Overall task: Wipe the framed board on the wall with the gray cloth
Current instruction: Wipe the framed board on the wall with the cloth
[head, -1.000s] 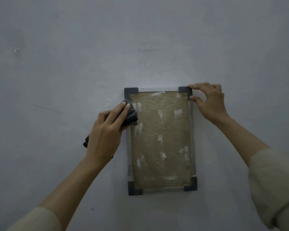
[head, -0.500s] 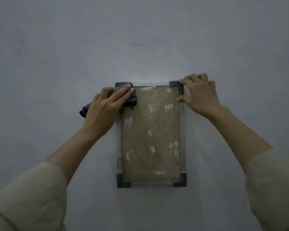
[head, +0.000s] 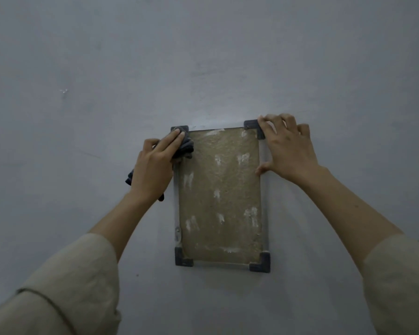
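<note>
The framed board point(head: 220, 197) hangs upright on the wall, a tan rough panel with white smears, a thin metal rim and dark corner pieces. My left hand point(head: 155, 168) presses the bunched gray cloth point(head: 185, 147) onto the board's top left corner; a tail of cloth hangs out below the palm. My right hand point(head: 286, 146) grips the frame's top right corner and upper right edge, thumb on the rim, fingers over the corner piece.
The board sits on a plain gray painted wall point(head: 203, 56) with a small chipped mark point(head: 64, 91) at upper left. A small metal bracket with a screw point(head: 177, 232) is fixed low on the frame's left rim.
My left hand slid the cloth from the left rim up to the top left corner. My right hand kept its hold on the top right corner.
</note>
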`<state>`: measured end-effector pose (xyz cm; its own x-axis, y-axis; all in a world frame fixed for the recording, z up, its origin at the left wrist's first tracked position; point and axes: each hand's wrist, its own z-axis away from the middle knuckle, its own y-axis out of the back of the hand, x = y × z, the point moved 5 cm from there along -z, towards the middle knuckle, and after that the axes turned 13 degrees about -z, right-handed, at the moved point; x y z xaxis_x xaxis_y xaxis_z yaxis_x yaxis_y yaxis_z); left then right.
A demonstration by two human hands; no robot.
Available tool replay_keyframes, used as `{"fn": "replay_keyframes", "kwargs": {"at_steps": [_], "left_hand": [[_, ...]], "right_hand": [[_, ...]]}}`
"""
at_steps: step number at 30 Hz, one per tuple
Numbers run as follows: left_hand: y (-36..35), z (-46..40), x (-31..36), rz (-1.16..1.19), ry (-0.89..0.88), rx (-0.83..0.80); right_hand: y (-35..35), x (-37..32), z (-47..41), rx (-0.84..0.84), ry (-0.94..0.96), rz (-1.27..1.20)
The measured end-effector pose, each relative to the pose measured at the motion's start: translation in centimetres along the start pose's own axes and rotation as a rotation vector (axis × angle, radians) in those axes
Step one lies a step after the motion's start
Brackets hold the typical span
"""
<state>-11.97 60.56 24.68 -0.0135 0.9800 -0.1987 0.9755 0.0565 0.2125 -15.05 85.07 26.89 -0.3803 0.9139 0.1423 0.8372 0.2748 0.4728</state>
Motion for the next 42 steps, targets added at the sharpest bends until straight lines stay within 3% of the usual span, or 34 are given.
{"fn": "replay_keyframes", "kwargs": {"at_steps": [5,9,13,16,19,23,25,29,34,36,39,40,42], "left_hand": [[1.1,-0.9,1.4,0.040,-0.011,0.055],[2.3,-2.1,5.3,0.009,-0.234,0.127],[2.3,-3.1,9.5,-0.083,-0.456,0.074],[1.1,-3.4,11.2,-0.150,-0.517,-0.030],[0.2,-3.2,11.0,-0.199,-0.444,-0.057],[0.5,-3.3,9.5,-0.089,-0.087,-0.077],[0.7,-3.1,10.4,0.013,-0.003,-0.093],[0.3,-2.3,13.9,0.035,-0.216,-0.154],[0.3,-2.9,10.7,0.045,0.029,-0.090],[0.2,-2.2,11.8,0.064,-0.033,-0.125],[-0.3,-1.5,13.1,-0.015,-0.294,-0.180],[-0.3,-1.8,12.5,-0.026,-0.311,-0.172],[0.2,-3.1,10.4,-0.014,-0.178,-0.131]], "right_hand": [[0.0,0.1,0.1,-0.006,0.007,0.019],[0.0,0.0,0.5,-0.007,0.009,0.019],[0.0,0.1,1.0,0.010,-0.001,0.024],[-0.5,0.0,1.2,-0.035,-0.037,0.056],[-1.3,-0.5,1.4,-0.072,-0.072,0.098],[-1.1,-0.3,1.4,-0.111,-0.074,0.112],[-1.0,-0.1,1.4,-0.143,-0.069,0.117],[-1.0,-0.2,1.4,-0.149,-0.062,0.113],[-1.2,-0.1,1.5,-0.153,-0.079,0.104],[-1.3,-0.1,1.4,-0.163,-0.082,0.101],[-1.2,0.2,1.4,-0.165,-0.074,0.126],[-1.2,0.3,1.4,-0.165,-0.075,0.133],[-1.1,0.4,1.5,-0.164,-0.080,0.137]]}}
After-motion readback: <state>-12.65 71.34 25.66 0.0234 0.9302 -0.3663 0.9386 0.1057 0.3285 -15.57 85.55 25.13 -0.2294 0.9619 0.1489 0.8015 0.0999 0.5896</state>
